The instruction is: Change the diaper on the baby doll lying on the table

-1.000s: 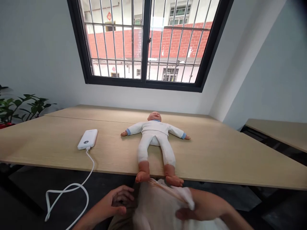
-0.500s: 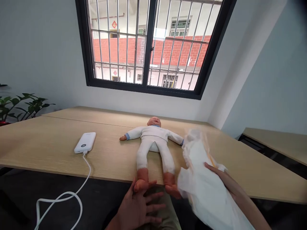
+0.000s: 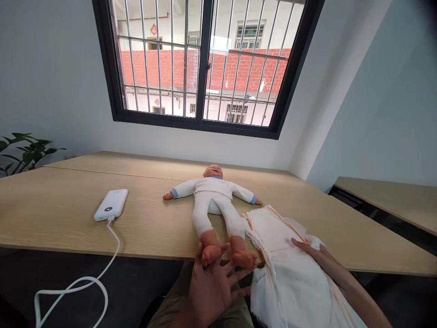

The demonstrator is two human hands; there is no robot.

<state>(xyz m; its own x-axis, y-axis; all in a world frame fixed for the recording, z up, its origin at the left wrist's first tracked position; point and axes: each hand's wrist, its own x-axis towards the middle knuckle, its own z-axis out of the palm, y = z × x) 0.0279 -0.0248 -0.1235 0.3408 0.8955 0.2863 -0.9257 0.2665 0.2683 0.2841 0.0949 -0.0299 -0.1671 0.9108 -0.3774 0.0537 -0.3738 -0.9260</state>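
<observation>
A baby doll (image 3: 213,200) in white clothes lies face up on the wooden table (image 3: 68,218), its bare feet over the near edge. My left hand (image 3: 211,287) is open under the feet, fingers spread, touching the doll's left-side foot. My right hand (image 3: 309,248) holds a white diaper (image 3: 283,264), spread flat on the table just right of the doll's legs and hanging over the edge; only a few fingers show on top of it.
A white power bank (image 3: 111,205) lies left of the doll, its white cable (image 3: 73,284) looping down off the table edge. A green plant (image 3: 23,150) stands at far left. A barred window is behind; a second table (image 3: 392,205) sits at right.
The diaper came up from my lap, swung to the right, and now lies flat beside the doll. My left hand rose to the doll's feet.
</observation>
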